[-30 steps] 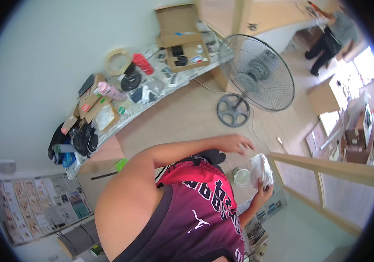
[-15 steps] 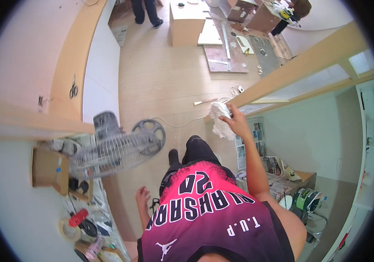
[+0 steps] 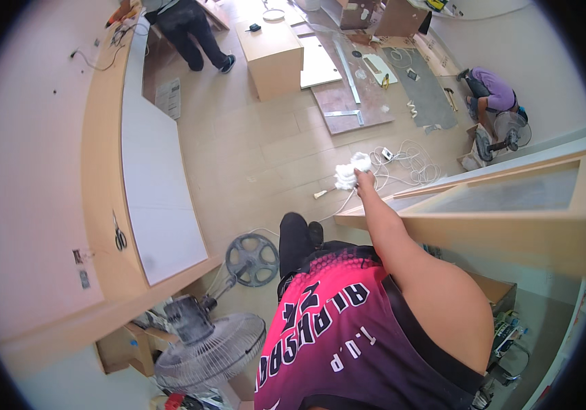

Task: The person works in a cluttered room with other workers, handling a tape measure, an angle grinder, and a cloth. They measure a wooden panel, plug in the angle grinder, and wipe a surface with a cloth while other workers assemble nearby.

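My right hand (image 3: 365, 180) is closed on a bunched white rag (image 3: 347, 176), held out ahead of me at arm's length. Past the hand, a white cable with a power strip (image 3: 387, 154) lies in loose coils on the floor. A brush (image 3: 321, 194) lies just left of the rag, its far end hidden beneath it. To the right of my forearm runs a wooden frame with translucent panels (image 3: 511, 195). My left hand is out of view, with my body filling the lower part of the picture.
A standing fan (image 3: 212, 348) is at my left, its round base (image 3: 252, 260) near my feet. Scissors (image 3: 119, 234) lie on a wooden ledge. Ahead are a wooden cabinet (image 3: 270, 67) and boards (image 3: 358, 109). One person (image 3: 187, 31) stands far left; another (image 3: 494, 91) crouches right by a second fan.
My right arm has stretched farther forward, past the wooden frame's end, still holding the rag. My view has turned and moved ahead. My left hand has left the picture; the crouching person has come into view.
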